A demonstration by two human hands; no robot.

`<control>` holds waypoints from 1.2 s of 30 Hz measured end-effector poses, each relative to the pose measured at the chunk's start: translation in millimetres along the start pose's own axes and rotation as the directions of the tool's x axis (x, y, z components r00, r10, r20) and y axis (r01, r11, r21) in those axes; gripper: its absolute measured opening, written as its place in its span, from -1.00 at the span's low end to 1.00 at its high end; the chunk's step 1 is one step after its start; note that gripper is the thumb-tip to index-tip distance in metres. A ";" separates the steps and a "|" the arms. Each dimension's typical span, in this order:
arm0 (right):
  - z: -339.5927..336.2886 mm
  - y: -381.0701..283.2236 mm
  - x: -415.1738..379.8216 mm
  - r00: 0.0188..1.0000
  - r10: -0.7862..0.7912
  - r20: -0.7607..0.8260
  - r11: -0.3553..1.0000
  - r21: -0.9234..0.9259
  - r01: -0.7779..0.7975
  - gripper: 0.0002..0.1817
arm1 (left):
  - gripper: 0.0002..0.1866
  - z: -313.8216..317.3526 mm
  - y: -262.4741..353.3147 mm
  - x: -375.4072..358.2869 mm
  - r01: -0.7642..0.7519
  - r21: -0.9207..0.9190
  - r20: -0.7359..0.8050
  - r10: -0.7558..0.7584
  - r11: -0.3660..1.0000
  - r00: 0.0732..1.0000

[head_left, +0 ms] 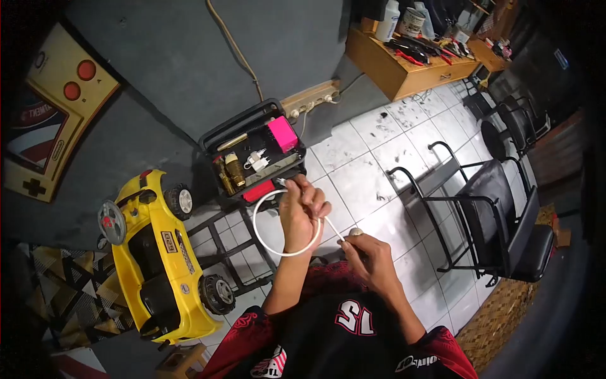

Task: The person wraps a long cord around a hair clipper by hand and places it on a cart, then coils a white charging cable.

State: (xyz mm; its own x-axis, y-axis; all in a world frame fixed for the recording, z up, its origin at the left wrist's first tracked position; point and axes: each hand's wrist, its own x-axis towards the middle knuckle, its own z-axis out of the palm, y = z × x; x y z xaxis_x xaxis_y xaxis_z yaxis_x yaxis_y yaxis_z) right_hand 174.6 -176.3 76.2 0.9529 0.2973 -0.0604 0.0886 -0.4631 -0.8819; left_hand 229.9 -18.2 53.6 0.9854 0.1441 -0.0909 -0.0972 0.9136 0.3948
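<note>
My left hand (299, 213) is closed around a white charging cable (255, 228), with one plug end showing near its fingertips. The cable hangs in a wide loop about that hand and wrist. A stretch of it runs across to my right hand (371, 258), which pinches it between thumb and finger. Just beyond my left hand stands a black cart (211, 142). In its top tray lie a white charger plug (257, 160), a bright pink box (283, 134) and an amber bottle (234, 168). A red item (259, 190) sits below the tray.
A yellow toy car (158, 252) is at the left, beside a dark metal frame (221, 249). Black armchair (495, 196) stands at the right on white tiles. Behind are a power strip (309, 101) and a wooden drawer table (404, 76) crowded with tools and bottles.
</note>
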 end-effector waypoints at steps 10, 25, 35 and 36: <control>-57.1 30.7 -9.6 0.988 -0.153 -0.036 0.988 0.012 0.154 -0.68 | -0.79 -16.3 -35.1 42.8 -0.253 0.959 0.284 0.438 -0.128 0.853; -95.0 72.3 40.3 0.959 0.282 -0.018 0.783 0.582 -0.220 -0.72 | -0.73 19.6 -21.3 7.0 0.437 0.649 0.039 -0.600 0.623 0.799; -108.2 154.5 25.8 0.962 0.019 0.272 0.889 0.436 -0.141 -0.74 | -0.79 33.4 58.5 25.3 -0.293 0.361 0.050 0.295 0.885 0.954; -110.9 157.3 27.5 0.959 0.012 0.284 0.888 0.438 -0.141 -0.74 | -0.79 33.1 59.6 24.5 -0.301 0.366 0.044 0.307 0.881 0.951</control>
State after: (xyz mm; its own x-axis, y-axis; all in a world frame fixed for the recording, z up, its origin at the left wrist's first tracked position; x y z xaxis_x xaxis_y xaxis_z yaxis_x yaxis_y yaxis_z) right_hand 246.8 -333.6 -12.3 0.8322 0.5165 -0.2014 -0.1825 -0.0878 -0.9793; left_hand 252.8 27.2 105.2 0.9132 0.4006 0.0752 -0.3313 0.6220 0.7095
